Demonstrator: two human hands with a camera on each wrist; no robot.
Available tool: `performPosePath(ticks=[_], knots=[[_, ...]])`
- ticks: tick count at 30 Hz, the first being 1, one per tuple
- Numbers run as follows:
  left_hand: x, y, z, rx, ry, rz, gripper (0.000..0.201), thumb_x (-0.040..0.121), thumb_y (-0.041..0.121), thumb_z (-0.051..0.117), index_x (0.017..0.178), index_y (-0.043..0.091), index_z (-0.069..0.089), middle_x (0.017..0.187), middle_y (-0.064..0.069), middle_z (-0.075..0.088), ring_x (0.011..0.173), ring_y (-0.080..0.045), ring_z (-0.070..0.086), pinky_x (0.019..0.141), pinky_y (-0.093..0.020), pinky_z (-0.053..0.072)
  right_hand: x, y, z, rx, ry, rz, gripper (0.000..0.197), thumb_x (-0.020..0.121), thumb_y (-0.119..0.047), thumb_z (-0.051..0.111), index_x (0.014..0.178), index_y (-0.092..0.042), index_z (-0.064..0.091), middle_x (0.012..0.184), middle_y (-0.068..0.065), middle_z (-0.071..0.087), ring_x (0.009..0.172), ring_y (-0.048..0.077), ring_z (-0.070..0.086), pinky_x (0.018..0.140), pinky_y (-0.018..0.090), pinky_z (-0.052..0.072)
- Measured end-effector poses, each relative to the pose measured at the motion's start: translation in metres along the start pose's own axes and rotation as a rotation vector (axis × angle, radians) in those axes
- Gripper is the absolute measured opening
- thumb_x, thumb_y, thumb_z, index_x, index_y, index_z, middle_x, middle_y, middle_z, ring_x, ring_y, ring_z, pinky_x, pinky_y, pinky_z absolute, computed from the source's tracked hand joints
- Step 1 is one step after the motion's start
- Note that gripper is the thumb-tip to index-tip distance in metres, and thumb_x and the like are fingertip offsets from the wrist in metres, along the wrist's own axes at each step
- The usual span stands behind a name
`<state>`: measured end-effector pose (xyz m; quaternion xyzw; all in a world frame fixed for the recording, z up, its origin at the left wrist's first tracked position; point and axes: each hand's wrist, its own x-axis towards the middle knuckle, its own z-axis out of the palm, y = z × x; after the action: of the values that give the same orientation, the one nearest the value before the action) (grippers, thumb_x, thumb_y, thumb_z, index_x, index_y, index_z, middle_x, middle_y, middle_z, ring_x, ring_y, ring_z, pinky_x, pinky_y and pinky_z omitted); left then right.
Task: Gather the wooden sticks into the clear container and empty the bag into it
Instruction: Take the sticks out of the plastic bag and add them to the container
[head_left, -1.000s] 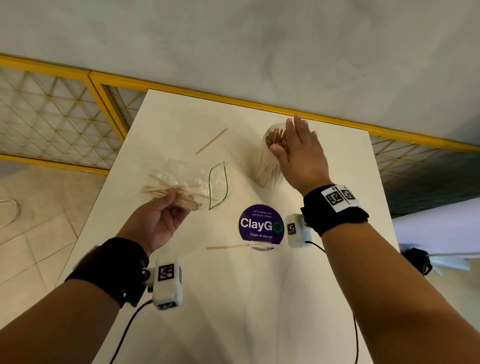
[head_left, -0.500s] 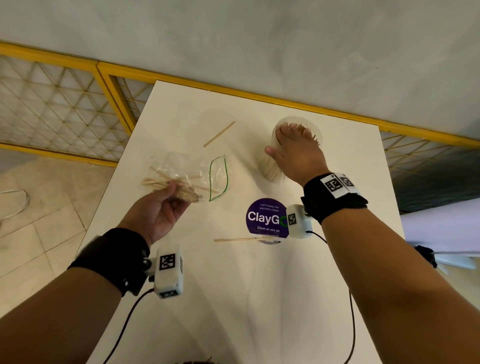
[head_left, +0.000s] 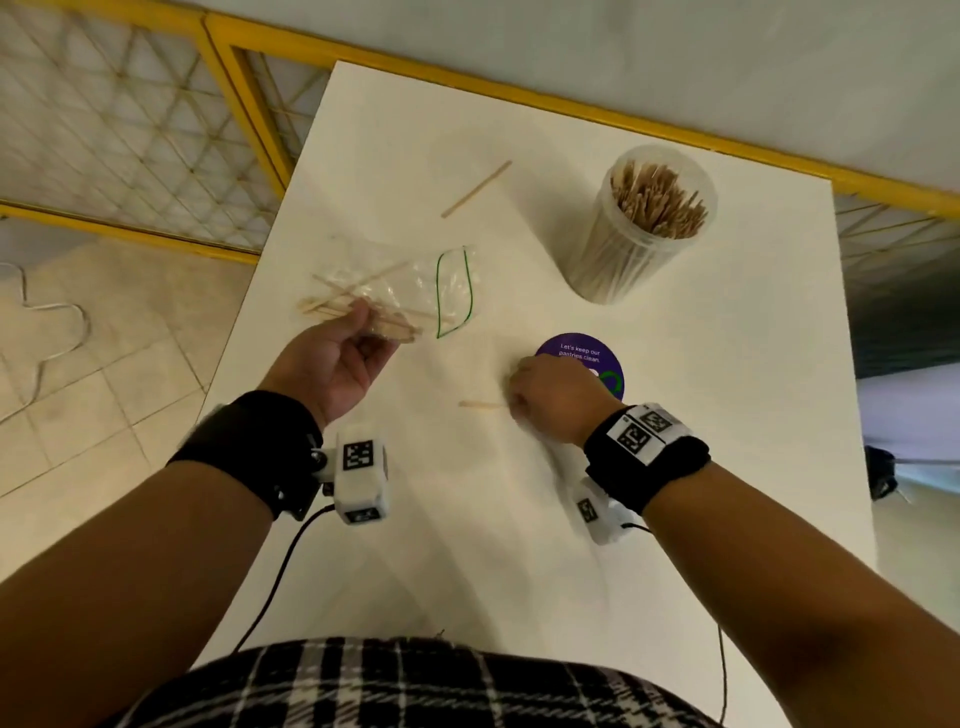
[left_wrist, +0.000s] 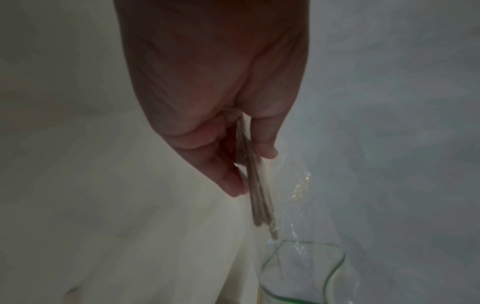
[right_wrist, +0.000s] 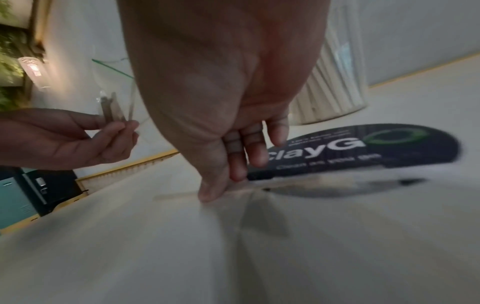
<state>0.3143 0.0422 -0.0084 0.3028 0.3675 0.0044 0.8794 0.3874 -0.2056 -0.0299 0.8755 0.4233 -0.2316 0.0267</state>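
One container – one bag – two loose sticks

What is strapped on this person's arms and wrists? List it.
Both forearms are bare. The left wrist wears a black band carrying a white camera box with a square black-and-white marker and a black cable. The right wrist band shows two such markers, with another white box beneath.

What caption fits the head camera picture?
Left hand holds the bag of sticks; right hand picks a stick off the table.
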Motion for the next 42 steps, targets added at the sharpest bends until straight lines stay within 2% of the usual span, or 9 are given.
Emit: performPosePath(ticks=[5, 10, 16, 22, 27, 32, 36, 40, 42], knots=[[0.006, 0.010, -0.019, -0.013, -0.002, -0.009, 0.016, 0.077, 0.018, 0.063, 0.092, 0.012, 0.062, 0.092, -0.006, 0.068, 0.080, -0.014, 0.070, 0.065, -0.026, 0.058, 0.037, -0.014, -0.010, -0.090, 0.056, 0.012, 0.025, 0.093, -0.017, 0.044, 0.111, -0.003, 0.055, 0.110, 0.015, 0.058, 0.096, 0.037, 0.059, 0.072, 0.037, 0.039], [0.006, 0.020, -0.034, -0.035, -0.013, -0.011, 0.017, 0.076, 0.016, 0.061, 0.092, 0.012, 0.062, 0.081, -0.002, 0.072, 0.081, -0.015, 0.070, 0.074, -0.026, 0.058, 0.095, -0.011, -0.054, 0.388, 0.285, 0.278, 0.040, 0.090, 0.000, 0.037, 0.130, -0.008, 0.040, 0.118, 0.019, 0.051, 0.096, 0.040, 0.060, 0.075, 0.039, 0.044], [0.003, 0.031, -0.058, -0.002, -0.026, -0.012, 0.011, 0.077, 0.015, 0.059, 0.086, 0.013, 0.064, 0.079, -0.002, 0.073, 0.080, -0.016, 0.072, 0.068, -0.027, 0.059, 0.171, 0.018, -0.087, 0.423, 0.349, 0.416, 0.065, 0.088, -0.002, 0.038, 0.150, -0.014, 0.024, 0.147, 0.020, 0.025, 0.114, 0.044, 0.054, 0.098, 0.048, 0.045], [0.009, 0.039, -0.078, -0.007, -0.079, 0.001, 0.014, 0.080, 0.014, 0.058, 0.094, 0.014, 0.058, 0.080, -0.002, 0.072, 0.082, -0.016, 0.071, 0.072, -0.029, 0.059, 0.207, 0.032, -0.101, 0.075, 0.306, 0.369, 0.030, 0.094, -0.022, 0.044, 0.118, -0.011, 0.059, 0.126, 0.020, 0.042, 0.107, 0.043, 0.051, 0.087, 0.044, 0.043], [0.010, 0.040, -0.078, -0.003, -0.127, -0.002, 0.052, 0.056, 0.021, 0.087, 0.100, 0.014, 0.059, 0.089, -0.006, 0.071, 0.090, -0.021, 0.070, 0.073, -0.031, 0.058, 0.200, 0.019, -0.092, -0.175, 0.199, 0.289, 0.030, 0.096, -0.018, 0.039, 0.115, 0.001, 0.050, 0.121, 0.021, 0.046, 0.105, 0.039, 0.050, 0.082, 0.043, 0.039], [0.001, 0.041, -0.058, -0.016, -0.125, 0.062, 0.023, 0.076, 0.013, 0.059, 0.098, 0.020, 0.056, 0.075, 0.002, 0.072, 0.073, -0.012, 0.071, 0.066, -0.026, 0.058, 0.169, -0.015, -0.061, -0.163, 0.247, 0.200, 0.028, 0.092, -0.009, 0.038, 0.117, 0.002, 0.046, 0.117, 0.021, 0.051, 0.102, 0.037, 0.052, 0.077, 0.040, 0.035], [-0.008, 0.041, -0.047, -0.001, -0.109, 0.071, 0.025, 0.073, 0.015, 0.064, 0.097, 0.022, 0.058, 0.080, 0.003, 0.073, 0.075, -0.012, 0.071, 0.061, -0.025, 0.057, 0.128, -0.034, -0.031, 0.020, 0.320, 0.157, 0.030, 0.090, -0.003, 0.041, 0.118, 0.006, 0.048, 0.111, 0.025, 0.052, 0.090, 0.042, 0.057, 0.073, 0.044, 0.040], [-0.026, 0.045, -0.034, 0.017, -0.244, 0.106, 0.025, 0.081, 0.013, 0.054, 0.081, 0.029, 0.073, 0.096, 0.004, 0.074, 0.088, -0.014, 0.069, 0.067, -0.023, 0.055, 0.075, -0.032, -0.037, 0.561, 0.452, 0.271, 0.030, 0.089, 0.007, 0.038, 0.112, -0.002, 0.054, 0.114, 0.021, 0.047, 0.086, 0.032, 0.053, 0.080, 0.036, 0.044], [-0.038, 0.052, -0.026, -0.029, -0.381, 0.128, 0.030, 0.083, 0.012, 0.053, 0.102, 0.031, 0.067, 0.116, 0.002, 0.067, 0.102, -0.019, 0.065, 0.075, -0.028, 0.055, 0.048, -0.036, -0.051, 0.797, 0.581, 0.344, 0.024, 0.095, 0.000, 0.037, 0.099, -0.013, 0.056, 0.107, 0.012, 0.050, 0.089, 0.021, 0.049, 0.081, 0.028, 0.041]])
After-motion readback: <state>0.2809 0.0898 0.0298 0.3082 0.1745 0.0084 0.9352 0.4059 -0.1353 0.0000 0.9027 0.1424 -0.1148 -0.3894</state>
